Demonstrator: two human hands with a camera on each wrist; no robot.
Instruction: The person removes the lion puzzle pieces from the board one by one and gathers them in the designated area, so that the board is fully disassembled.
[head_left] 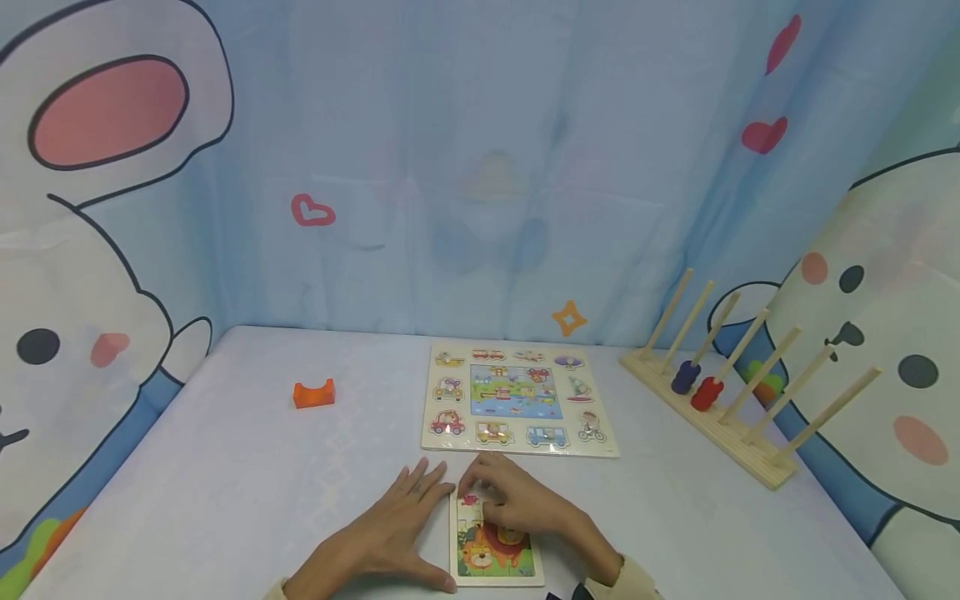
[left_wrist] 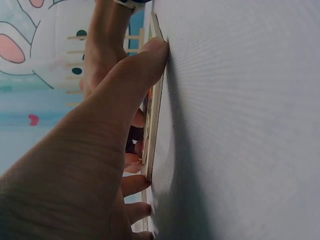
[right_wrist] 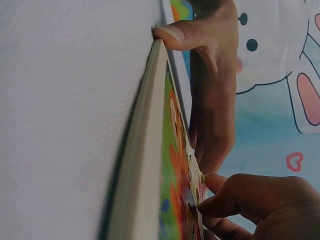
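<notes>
A small jigsaw puzzle with a lion picture [head_left: 495,557] lies in a pale wooden tray [right_wrist: 145,145] at the table's front. My left hand [head_left: 401,529] is spread along the tray's left side. Its thumb [left_wrist: 150,52] touches the near corner and a fingertip reaches the far left corner. Over the upper part of the puzzle, my right hand [head_left: 521,500] has its fingers bent. Thumb and index finger [right_wrist: 215,182] pinch a puzzle piece [right_wrist: 201,189] with pink on it at the upper left. The hand hides the upper right of the picture.
Behind the hands lies a larger vehicle puzzle board [head_left: 430,392]. A wooden peg stand [head_left: 738,437] with purple beads [head_left: 686,377] and red beads [head_left: 707,394] stands at the right. An orange notched block [head_left: 314,395] lies at the left. A blue patterned curtain [head_left: 480,108] hangs behind.
</notes>
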